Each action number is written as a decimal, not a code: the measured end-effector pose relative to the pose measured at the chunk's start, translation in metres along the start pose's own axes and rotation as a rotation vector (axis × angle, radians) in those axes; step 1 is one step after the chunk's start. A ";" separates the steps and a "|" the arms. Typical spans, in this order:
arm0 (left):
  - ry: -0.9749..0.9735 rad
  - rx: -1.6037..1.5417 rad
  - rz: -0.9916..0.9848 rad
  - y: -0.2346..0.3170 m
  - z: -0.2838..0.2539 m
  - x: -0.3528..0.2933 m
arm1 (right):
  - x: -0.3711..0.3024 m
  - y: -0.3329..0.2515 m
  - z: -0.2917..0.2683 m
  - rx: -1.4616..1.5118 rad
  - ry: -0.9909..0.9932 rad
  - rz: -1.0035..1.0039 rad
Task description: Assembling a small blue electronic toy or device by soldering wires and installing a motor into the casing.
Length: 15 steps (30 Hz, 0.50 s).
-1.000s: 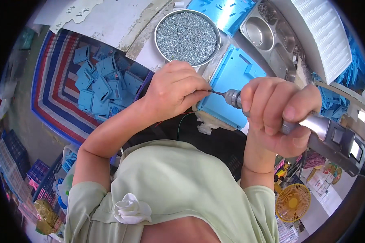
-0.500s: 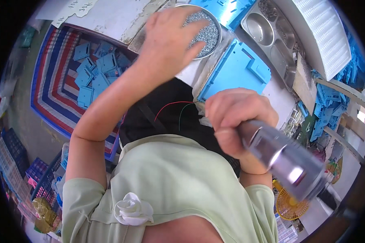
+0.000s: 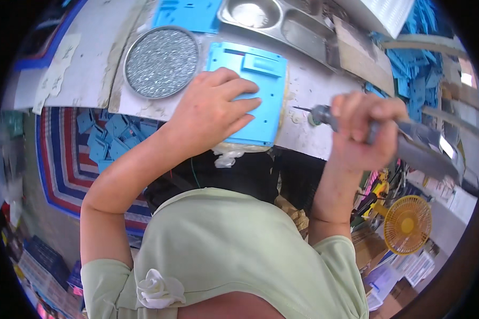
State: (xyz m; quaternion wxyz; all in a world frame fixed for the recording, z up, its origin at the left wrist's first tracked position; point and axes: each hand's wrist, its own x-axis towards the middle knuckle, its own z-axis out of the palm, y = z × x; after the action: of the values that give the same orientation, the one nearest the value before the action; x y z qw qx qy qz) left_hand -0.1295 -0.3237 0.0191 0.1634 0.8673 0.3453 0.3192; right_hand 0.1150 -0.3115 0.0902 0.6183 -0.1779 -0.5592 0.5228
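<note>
My right hand (image 3: 361,130) is wrapped round a dark electric screwdriver (image 3: 428,154), raised right of the blue plastic panel (image 3: 272,98). Its thin bit points left and stands apart from the panel. Over the panel's left side lies my left hand (image 3: 210,109), fingers spread and slightly bent. Its thumb is hidden, and I cannot tell whether a small screw is under the fingertips. Just left of that hand stands a round metal dish (image 3: 126,74) of small silvery screws (image 3: 162,61). The panel lies flat on a padded base at the table's front edge.
Beyond the panel are another blue panel (image 3: 189,15) and a compartmented metal tray (image 3: 282,25). Blue parts fill a striped bag (image 3: 64,175) at lower left; more are piled (image 3: 420,80) at far right. A yellow fan (image 3: 408,224) stands at lower right.
My left hand has left the screw dish and come onto the blue panel. The screwdriver has risen away from my body, its bit now showing. The view has shifted to the right.
</note>
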 end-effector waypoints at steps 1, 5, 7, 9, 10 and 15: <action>-0.012 0.003 -0.005 0.002 0.000 0.002 | -0.002 0.008 -0.004 0.011 0.018 -0.004; -0.050 0.005 -0.029 0.001 -0.003 0.005 | 0.005 0.033 -0.012 0.027 -0.012 -0.068; -0.055 0.005 -0.047 0.003 -0.004 0.004 | 0.009 0.037 -0.011 0.003 0.020 -0.067; -0.076 0.010 -0.060 0.003 -0.005 0.006 | 0.005 0.051 -0.010 -0.175 0.089 -0.034; -0.084 0.011 -0.066 0.003 -0.005 0.006 | 0.005 0.050 -0.011 -0.146 0.094 -0.017; -0.065 0.009 -0.057 0.002 -0.005 0.003 | -0.010 0.027 -0.001 0.070 0.041 0.067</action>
State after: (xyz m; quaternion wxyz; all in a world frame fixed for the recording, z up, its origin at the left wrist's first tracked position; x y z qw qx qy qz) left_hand -0.1296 -0.3226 0.0252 0.1798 0.8678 0.3658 0.2844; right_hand 0.1060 -0.3087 0.0635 0.6174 -0.1855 -0.5216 0.5588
